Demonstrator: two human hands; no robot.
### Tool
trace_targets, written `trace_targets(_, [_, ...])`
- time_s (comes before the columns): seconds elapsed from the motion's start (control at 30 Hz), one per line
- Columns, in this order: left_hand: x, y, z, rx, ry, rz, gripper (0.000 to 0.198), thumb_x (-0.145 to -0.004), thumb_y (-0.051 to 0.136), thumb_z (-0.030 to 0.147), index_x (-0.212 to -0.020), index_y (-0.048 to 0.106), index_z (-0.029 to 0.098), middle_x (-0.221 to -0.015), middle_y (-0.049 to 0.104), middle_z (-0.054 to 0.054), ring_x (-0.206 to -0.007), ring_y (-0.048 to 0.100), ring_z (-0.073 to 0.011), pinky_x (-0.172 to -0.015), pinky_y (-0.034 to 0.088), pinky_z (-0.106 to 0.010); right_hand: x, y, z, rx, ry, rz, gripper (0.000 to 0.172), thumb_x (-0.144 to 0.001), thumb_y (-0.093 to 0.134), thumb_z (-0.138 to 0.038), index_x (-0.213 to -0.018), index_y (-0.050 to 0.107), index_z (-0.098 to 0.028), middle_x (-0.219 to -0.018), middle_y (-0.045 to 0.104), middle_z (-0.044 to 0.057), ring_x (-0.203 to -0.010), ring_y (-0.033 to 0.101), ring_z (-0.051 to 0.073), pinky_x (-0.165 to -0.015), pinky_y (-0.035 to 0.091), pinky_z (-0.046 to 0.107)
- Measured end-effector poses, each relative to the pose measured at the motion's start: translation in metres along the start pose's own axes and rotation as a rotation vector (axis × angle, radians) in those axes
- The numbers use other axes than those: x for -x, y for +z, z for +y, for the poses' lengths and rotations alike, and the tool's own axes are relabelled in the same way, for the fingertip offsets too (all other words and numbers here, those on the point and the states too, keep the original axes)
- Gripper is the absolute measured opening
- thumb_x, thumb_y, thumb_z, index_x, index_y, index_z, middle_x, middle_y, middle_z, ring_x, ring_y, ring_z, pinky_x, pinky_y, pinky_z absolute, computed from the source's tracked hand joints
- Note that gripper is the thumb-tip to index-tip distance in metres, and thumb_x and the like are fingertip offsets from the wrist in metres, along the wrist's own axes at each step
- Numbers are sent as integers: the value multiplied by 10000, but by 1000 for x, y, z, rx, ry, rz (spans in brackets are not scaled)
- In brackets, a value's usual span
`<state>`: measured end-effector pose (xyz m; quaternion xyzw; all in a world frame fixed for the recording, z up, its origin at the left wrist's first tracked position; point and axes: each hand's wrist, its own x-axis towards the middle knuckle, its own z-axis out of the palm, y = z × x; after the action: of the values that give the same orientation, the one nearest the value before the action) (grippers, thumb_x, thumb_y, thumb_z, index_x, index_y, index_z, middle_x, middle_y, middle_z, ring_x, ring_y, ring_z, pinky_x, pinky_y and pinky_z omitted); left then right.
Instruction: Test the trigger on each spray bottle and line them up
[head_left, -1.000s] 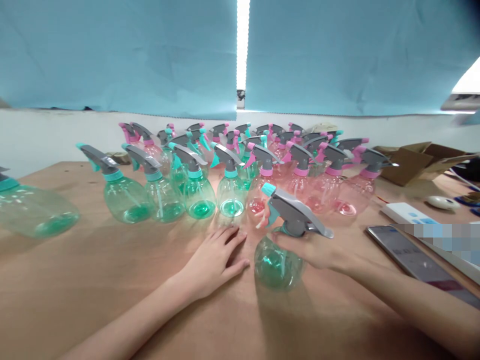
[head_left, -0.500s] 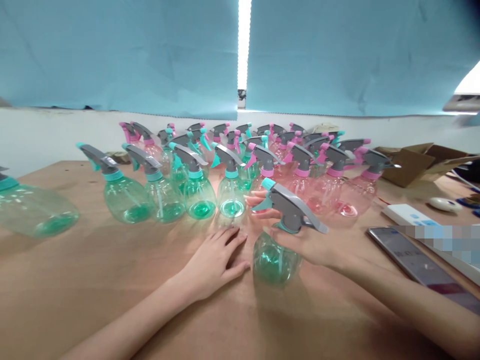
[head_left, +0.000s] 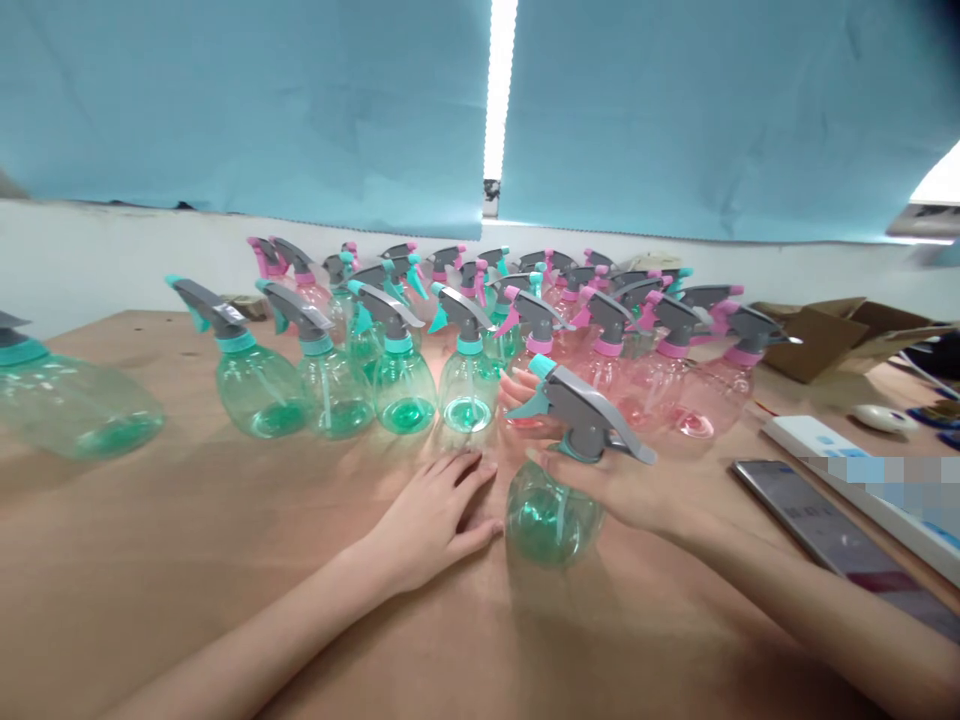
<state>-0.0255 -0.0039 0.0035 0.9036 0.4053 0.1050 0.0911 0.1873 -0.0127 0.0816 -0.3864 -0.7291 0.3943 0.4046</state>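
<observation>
A green spray bottle (head_left: 553,520) with a grey and turquoise trigger head stands close in front of me, slightly right of the middle. My right hand (head_left: 592,475) is around it just below the collar, thumb on the near side. Its other fingers reach past on the far side, partly hidden by the trigger head. My left hand (head_left: 439,515) lies palm down on the table, fingers apart, its thumb tip close to the bottle's left side. Beyond my hands is a front row of spray bottles, including a green one (head_left: 405,400) and a pink one (head_left: 694,405).
More pink and green bottles crowd behind the front row. Another green bottle (head_left: 82,405) stands at far left. On the right of the wooden table (head_left: 225,560) are a phone (head_left: 817,520), a white power strip (head_left: 817,440), a white mouse (head_left: 885,418) and an open cardboard box (head_left: 810,340).
The view has shifted slightly, so the rows of bottles appear a little further right. Both hands and the held bottle stay practically where they were.
</observation>
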Motion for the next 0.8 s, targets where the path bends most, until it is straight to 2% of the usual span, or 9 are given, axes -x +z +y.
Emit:
trace_targets(0.07, [1,0,2,16,0,4,563,-920,515,484,-1390,446,182,-1442,445,-138,-1347,364,-326,-1088,307,-497,0,0,3,-36,43,-24,277,-756,554,-262,-1015,651,-270,-1015,729,30,-1050,676,250,-932,557,413])
trace_targets(0.2, [3,-6,9,72,29,1,638,-856,610,447,-1394,412,168,-1428,459,-142,-1339,375,-324,-1084,316,-490,0,4,9,-57,139,5,285,-750,600,-291,-1027,652,-246,-1176,683,66,-1171,606,250,-995,512,393])
trace_targets(0.3, [7,-12,16,168,21,-8,766,-765,709,471,-1390,391,161,-1410,471,-156,-1302,415,-350,-1060,347,-509,-1,11,12,-106,150,1,336,-765,614,-298,-1097,634,-254,-1254,640,69,-1189,592,254,-955,541,403])
trace_targets(0.4, [16,-18,20,291,-57,24,807,-701,764,473,-1361,404,177,-1337,525,-153,-1214,496,-364,-992,419,-519,-5,25,10,-155,67,-13,435,-781,623,-292,-1213,575,-294,-1289,613,50,-1182,596,255,-898,572,410])
trace_targets(0.53, [39,-27,19,404,-101,160,806,-707,770,417,-1379,363,238,-1338,515,-113,-1221,487,-351,-983,434,-510,-18,55,-2,-137,-60,-77,477,-792,624,-276,-1260,541,-315,-1128,690,39,-1128,629,254,-885,571,428])
trace_targets(0.63, [62,-35,15,415,-136,282,832,-738,745,457,-1408,292,260,-1404,439,-123,-1288,414,-369,-1026,385,-543,-31,87,-9,-86,-155,-73,481,-795,631,-308,-1267,538,-301,-991,715,33,-980,685,253,-816,589,433])
trace_targets(0.7, [78,-39,12,413,-206,353,777,-776,711,479,-1395,290,270,-1402,432,-123,-1291,411,-371,-1023,384,-555,-41,110,-11,-58,-226,-82,488,-809,634,-336,-1283,527,-297,-937,710,22,-820,697,224,-760,594,421])
trace_targets(0.8, [102,-41,4,372,-350,475,697,-815,679,469,-1377,305,300,-1330,492,-99,-1241,472,-348,-981,435,-532,-57,146,-17,-107,-298,-121,513,-795,675,-368,-1277,522,-284,-922,688,10,-701,662,178,-742,585,385])
